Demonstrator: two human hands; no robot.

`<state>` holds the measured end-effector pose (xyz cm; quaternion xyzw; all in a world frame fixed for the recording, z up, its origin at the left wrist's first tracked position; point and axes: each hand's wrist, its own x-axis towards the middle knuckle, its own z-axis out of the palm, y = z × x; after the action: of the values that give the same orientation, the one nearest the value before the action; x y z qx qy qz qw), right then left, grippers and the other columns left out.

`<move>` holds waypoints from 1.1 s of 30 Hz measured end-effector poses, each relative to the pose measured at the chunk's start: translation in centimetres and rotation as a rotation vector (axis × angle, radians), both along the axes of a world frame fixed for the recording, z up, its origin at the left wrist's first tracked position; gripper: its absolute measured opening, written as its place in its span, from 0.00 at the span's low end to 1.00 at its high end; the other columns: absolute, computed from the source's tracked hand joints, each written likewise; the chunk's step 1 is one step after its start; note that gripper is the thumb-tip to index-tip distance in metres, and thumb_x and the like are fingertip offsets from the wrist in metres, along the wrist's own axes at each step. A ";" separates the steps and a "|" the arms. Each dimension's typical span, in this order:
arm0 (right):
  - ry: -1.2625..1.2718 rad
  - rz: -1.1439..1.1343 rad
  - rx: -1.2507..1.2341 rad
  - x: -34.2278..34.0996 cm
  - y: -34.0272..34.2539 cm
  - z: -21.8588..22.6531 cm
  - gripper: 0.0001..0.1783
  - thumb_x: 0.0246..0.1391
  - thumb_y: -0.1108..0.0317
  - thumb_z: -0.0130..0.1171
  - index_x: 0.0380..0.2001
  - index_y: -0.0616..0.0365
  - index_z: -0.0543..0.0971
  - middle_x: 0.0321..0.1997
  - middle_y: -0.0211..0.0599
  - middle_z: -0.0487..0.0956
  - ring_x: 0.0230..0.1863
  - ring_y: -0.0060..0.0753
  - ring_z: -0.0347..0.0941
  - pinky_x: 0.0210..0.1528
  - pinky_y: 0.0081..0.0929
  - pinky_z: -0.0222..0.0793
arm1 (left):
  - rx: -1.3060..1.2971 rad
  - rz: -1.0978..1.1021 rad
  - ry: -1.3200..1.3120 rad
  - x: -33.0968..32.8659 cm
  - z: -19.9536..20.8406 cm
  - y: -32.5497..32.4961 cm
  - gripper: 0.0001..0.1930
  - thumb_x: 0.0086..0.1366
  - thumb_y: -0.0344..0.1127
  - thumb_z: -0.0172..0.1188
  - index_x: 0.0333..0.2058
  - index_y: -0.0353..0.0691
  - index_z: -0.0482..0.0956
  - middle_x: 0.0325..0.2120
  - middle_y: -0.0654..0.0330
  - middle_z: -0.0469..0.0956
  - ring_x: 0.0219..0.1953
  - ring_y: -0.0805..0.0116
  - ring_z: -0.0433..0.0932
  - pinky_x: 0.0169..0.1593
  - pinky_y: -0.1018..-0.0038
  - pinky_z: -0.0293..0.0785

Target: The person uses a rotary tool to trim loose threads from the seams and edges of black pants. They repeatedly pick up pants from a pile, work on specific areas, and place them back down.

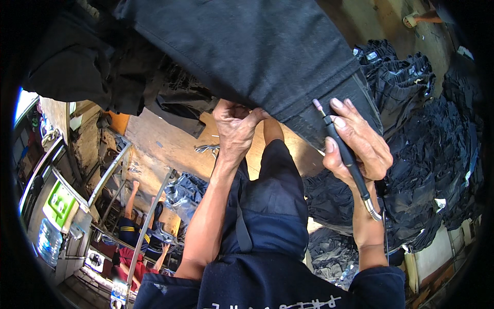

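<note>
Left fingers pinch dark cloth while half-curled right fingers hold a pen-shaped tool, whose tip beyond them could, slipping, scuff it.

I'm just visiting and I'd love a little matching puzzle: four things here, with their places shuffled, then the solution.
Things:
1. Left hand
2. Pen-shaped tool
3. Dark cloth panel
4. Clear bottle

Places:
A. Toward the picture's far left, low down
B. Held in the right hand
C. Spread across the picture's upper middle
D. At the panel's lower edge

Pairs: 1-D, 2-B, 3-C, 4-A
</note>
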<state>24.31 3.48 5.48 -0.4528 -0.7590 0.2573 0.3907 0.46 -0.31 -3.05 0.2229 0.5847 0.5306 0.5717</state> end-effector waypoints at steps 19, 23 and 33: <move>-0.001 -0.119 -0.056 0.5 0.1 0.2 0.18 0.57 0.77 0.69 0.51 0.70 0.85 0.50 0.67 0.89 0.58 0.65 0.88 0.66 0.63 0.81 | -0.031 0.012 0.041 -0.1 -0.1 -0.2 0.17 0.59 0.16 0.76 0.46 0.29 0.83 0.38 0.54 0.91 0.36 0.70 0.90 0.42 0.77 0.86; -0.025 -0.159 -0.058 0.5 0.0 0.3 0.18 0.57 0.78 0.69 0.51 0.70 0.85 0.52 0.67 0.88 0.60 0.64 0.87 0.67 0.63 0.80 | -0.012 0.006 0.046 -0.2 -0.3 -0.3 0.18 0.58 0.16 0.78 0.47 0.30 0.84 0.38 0.54 0.91 0.36 0.71 0.90 0.42 0.77 0.86; -0.027 -0.237 -0.037 0.5 0.1 -0.2 0.19 0.57 0.80 0.68 0.53 0.69 0.84 0.54 0.66 0.88 0.61 0.64 0.86 0.68 0.61 0.81 | -0.038 -0.014 0.089 -0.6 -0.3 -0.7 0.19 0.58 0.22 0.82 0.46 0.30 0.84 0.36 0.57 0.90 0.34 0.74 0.88 0.39 0.80 0.82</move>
<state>24.83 3.60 5.28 -0.5499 -0.7003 0.2172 0.3999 -0.12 -1.05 -3.38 0.2396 0.6180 0.5049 0.5530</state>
